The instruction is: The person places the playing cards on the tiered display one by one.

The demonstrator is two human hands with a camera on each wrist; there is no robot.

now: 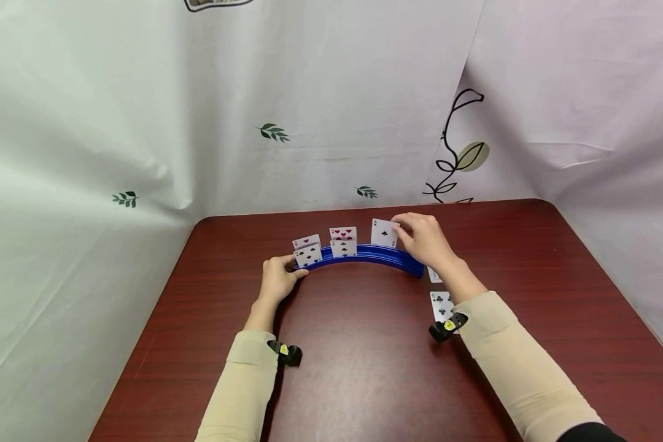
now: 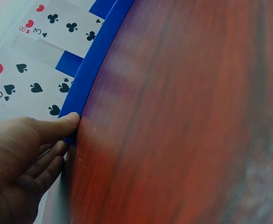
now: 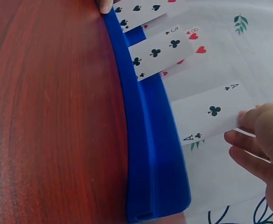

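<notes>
A curved blue card holder (image 1: 383,253) stands on the table. My left hand (image 1: 277,279) grips its left end, thumb (image 2: 71,119) on the front edge and the other fingers partly hidden. At the back row, my right hand (image 1: 424,236) pinches the ace of clubs (image 1: 383,233) by its right edge; the card's lower edge meets the holder. On the left, a five of spades (image 2: 36,87) stands before a hearts card (image 1: 307,240). A three of clubs (image 3: 155,53) stands in front of an eight of hearts (image 1: 343,232).
Right of the holder, a six of clubs (image 1: 441,304) lies on the dark red wooden table (image 1: 359,368), partly under the right wrist. Another card (image 1: 434,275) beyond it is mostly hidden by that arm. A white patterned cloth (image 1: 320,153) hangs behind the table.
</notes>
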